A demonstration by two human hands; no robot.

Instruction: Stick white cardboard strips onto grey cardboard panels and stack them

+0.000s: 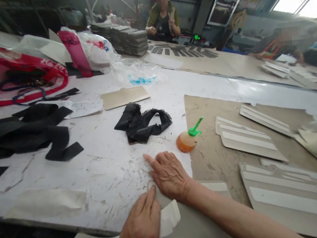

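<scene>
A smooth beige panel (197, 227) lies at the table's front edge, partly under both hands. My left hand (140, 225) grips its near side, fingers closed and pointing forward, with a pale curled strip (169, 217) beside them. My right hand (169, 172) rests at the panel's far tip, index finger reaching out to the left and the other fingers folded under. Whatever lies beneath those folded fingers is hidden. Ahead of the hands are a crumpled black fabric strip (141, 126) with frayed edges and a squeeze bottle (187, 141) of orange liquid with a green nozzle.
More beige panels with pale strips (247, 138) lie on brown board (204, 129) to the right. Black strips (22, 132) and a red plastic bag (53, 75) occupy the left. A stack of grey pieces (125, 38) stands behind. Two people sit across the tables.
</scene>
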